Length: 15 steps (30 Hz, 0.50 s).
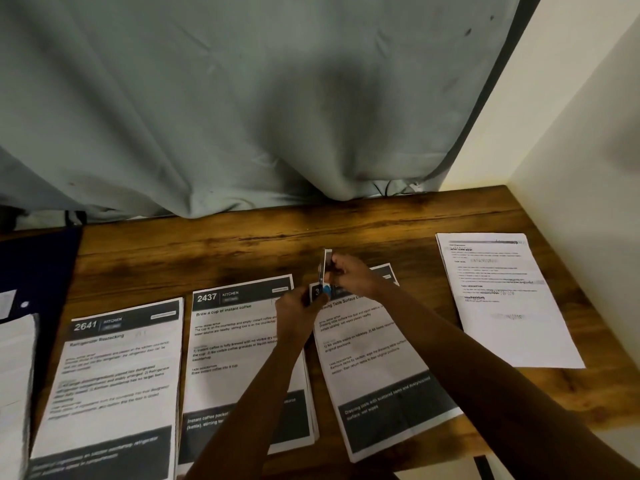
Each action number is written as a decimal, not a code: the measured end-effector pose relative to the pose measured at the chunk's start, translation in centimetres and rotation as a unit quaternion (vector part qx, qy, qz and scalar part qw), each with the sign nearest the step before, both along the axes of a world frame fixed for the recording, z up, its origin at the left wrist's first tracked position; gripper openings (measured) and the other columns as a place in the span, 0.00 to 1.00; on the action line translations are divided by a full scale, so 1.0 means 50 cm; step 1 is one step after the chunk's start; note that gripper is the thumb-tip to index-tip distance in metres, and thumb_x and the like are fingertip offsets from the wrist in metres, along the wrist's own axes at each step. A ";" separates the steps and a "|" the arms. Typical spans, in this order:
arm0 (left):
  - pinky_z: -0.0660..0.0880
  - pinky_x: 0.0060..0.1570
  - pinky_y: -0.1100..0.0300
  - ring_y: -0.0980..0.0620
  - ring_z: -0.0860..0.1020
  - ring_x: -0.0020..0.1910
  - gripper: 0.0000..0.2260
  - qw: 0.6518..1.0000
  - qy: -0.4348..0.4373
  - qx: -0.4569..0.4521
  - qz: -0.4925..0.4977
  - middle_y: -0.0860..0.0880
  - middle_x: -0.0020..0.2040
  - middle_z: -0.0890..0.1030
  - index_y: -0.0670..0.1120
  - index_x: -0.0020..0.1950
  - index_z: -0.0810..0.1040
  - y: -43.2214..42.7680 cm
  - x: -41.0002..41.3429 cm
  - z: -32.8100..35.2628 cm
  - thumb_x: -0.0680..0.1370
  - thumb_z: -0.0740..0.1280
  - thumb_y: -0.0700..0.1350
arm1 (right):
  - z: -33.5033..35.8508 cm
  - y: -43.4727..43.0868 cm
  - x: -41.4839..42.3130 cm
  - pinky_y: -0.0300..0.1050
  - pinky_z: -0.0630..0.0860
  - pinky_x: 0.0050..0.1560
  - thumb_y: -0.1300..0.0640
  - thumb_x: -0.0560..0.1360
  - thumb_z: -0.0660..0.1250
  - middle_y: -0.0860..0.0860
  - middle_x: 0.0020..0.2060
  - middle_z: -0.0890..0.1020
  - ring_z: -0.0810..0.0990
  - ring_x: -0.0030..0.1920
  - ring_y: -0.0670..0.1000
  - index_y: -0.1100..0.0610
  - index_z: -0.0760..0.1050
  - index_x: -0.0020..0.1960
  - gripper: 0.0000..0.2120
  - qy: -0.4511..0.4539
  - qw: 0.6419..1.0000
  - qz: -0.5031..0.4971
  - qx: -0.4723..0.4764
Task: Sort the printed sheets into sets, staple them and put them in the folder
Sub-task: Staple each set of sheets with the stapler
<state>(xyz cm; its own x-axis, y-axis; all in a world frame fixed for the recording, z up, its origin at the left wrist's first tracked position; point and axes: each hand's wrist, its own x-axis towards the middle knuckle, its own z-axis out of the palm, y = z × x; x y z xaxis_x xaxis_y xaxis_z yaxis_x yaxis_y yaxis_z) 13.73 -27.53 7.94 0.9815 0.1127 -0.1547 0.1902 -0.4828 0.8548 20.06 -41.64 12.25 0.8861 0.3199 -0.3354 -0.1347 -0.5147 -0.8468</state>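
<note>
Sorted sheets (114, 375) line the counter (242, 244); our left hand (296, 317) and right hand (351, 275) clutch the stapler (326, 268); stapling and the 9 o'clock folder (38, 265) seemingly await

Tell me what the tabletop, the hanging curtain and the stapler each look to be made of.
Tabletop: wood or wood-look laminate; brown with dark grain streaks, low sheen.
Curtain: woven cloth, matt grey-green; it hangs in soft folds and creases.
Stapler: seemingly metal, with a pale glint along its upright arm; its blue tip looks plastic, though blur leaves that open.
</note>
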 end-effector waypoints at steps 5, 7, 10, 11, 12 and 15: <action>0.72 0.34 0.74 0.61 0.78 0.36 0.07 1.000 -0.007 -0.006 0.011 0.52 0.40 0.81 0.44 0.49 0.80 -0.003 0.001 -0.008 0.76 0.70 0.47 | -0.002 0.003 -0.006 0.46 0.75 0.59 0.65 0.77 0.64 0.57 0.59 0.78 0.77 0.61 0.54 0.62 0.72 0.62 0.13 -0.007 1.000 -0.022 0.003; 0.75 0.37 0.69 0.55 0.82 0.40 0.08 0.997 0.023 -0.066 0.031 0.50 0.42 0.82 0.44 0.50 0.79 -0.001 -0.001 -0.017 0.75 0.71 0.47 | 0.000 -0.003 -0.006 0.48 0.75 0.60 0.65 0.77 0.64 0.57 0.59 0.78 0.76 0.61 0.54 0.61 0.72 0.62 0.13 0.000 1.000 -0.020 0.019; 0.76 0.37 0.68 0.57 0.81 0.41 0.09 0.988 0.065 -0.136 0.035 0.52 0.43 0.82 0.47 0.51 0.78 -0.003 -0.002 -0.020 0.73 0.73 0.43 | 0.011 -0.016 -0.007 0.49 0.75 0.60 0.64 0.77 0.64 0.54 0.59 0.77 0.76 0.61 0.52 0.59 0.71 0.64 0.15 -0.014 0.999 0.008 0.032; 0.76 0.38 0.67 0.57 0.82 0.42 0.09 0.985 0.073 -0.149 0.038 0.52 0.43 0.82 0.48 0.50 0.78 -0.005 -0.001 -0.020 0.73 0.73 0.43 | 0.020 -0.021 -0.006 0.48 0.76 0.60 0.63 0.78 0.63 0.53 0.59 0.77 0.76 0.60 0.51 0.59 0.71 0.64 0.15 -0.029 0.999 0.014 0.034; 0.77 0.39 0.65 0.55 0.82 0.43 0.07 0.983 0.079 -0.159 0.045 0.51 0.44 0.82 0.48 0.49 0.78 -0.006 0.001 -0.021 0.73 0.73 0.43 | 0.032 -0.028 -0.004 0.45 0.76 0.58 0.62 0.78 0.63 0.52 0.57 0.77 0.76 0.59 0.49 0.59 0.71 0.64 0.15 -0.048 0.998 0.010 0.033; 0.76 0.37 0.64 0.50 0.82 0.42 0.04 0.981 0.089 -0.156 0.071 0.50 0.41 0.82 0.47 0.46 0.78 -0.009 0.012 -0.021 0.76 0.70 0.46 | 0.063 -0.066 0.010 0.41 0.74 0.56 0.60 0.79 0.61 0.50 0.56 0.76 0.75 0.55 0.46 0.57 0.70 0.66 0.15 -0.113 0.993 -0.034 0.014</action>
<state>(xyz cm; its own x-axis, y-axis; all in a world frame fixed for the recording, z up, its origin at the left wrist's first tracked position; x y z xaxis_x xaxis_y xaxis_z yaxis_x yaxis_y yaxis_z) 14.31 -27.99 6.90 0.9138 0.1673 -0.3702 0.3958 -0.1612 0.9041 20.55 -44.92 15.41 0.9580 0.2620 -0.1168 0.0269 -0.4873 -0.8728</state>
